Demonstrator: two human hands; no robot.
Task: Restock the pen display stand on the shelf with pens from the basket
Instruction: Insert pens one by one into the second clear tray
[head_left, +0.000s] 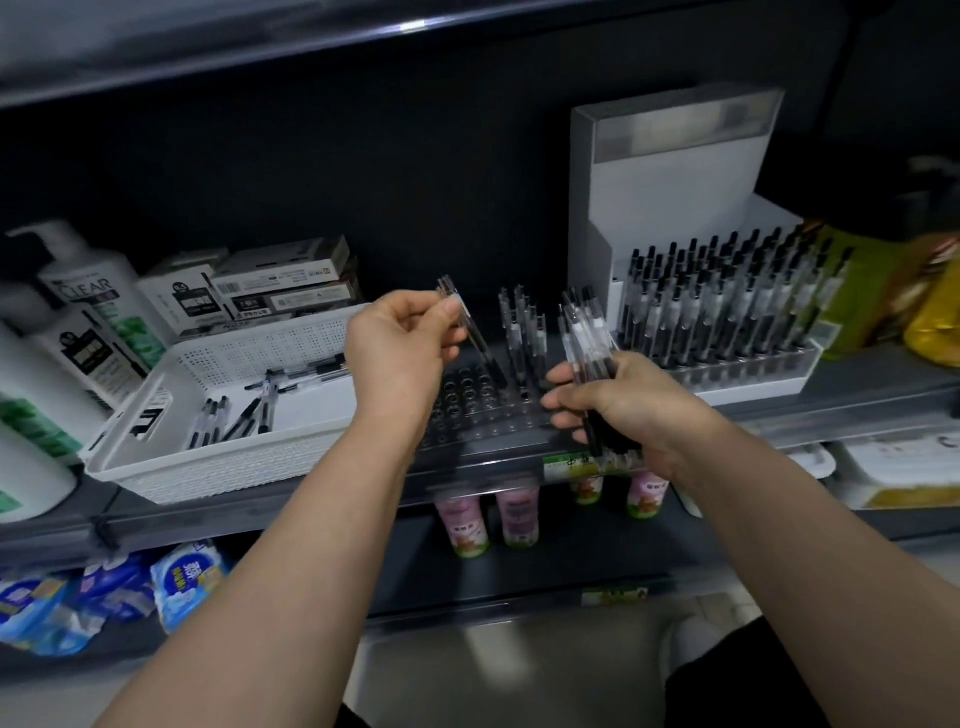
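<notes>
1. Left forearm and right forearm come in from the near edge, and both reach to the shelf.
2. Left hand: grasping. Thumb and fingertips pinch a single pen near its upper end.
3. Right hand: grasping. Fingers are curled round a bundle of pens, which is roughly upright with its tops leaning slightly far-left.
4. Clear display stand: sits on the shelf between the white basket on the left and a full white pen stand on the right. A few standing pens occupy its far rows. The left and near holes show empty.
5. Key relation: the single pen's long axis is tilted, with the top far-left and the tip near-right. The tip hangs just above the open holes, below and right of the left hand. The left hand is the nearer one to those holes, while the right hand sits over the stand's right near corner.
6. Judgement: the step in hand is seating this pen. The next move appears to call for righting the pen to vertical over one hole and lowering it. Risk: a tilted entry could catch the hole's rim or knock the neighbouring pens.
7. Supply: loose pens remain lying flat in the basket, so restocking is judged to be at an early stage.
8. Other items noted: shampoo bottles at far left and stacked boxes behind the basket.
</notes>
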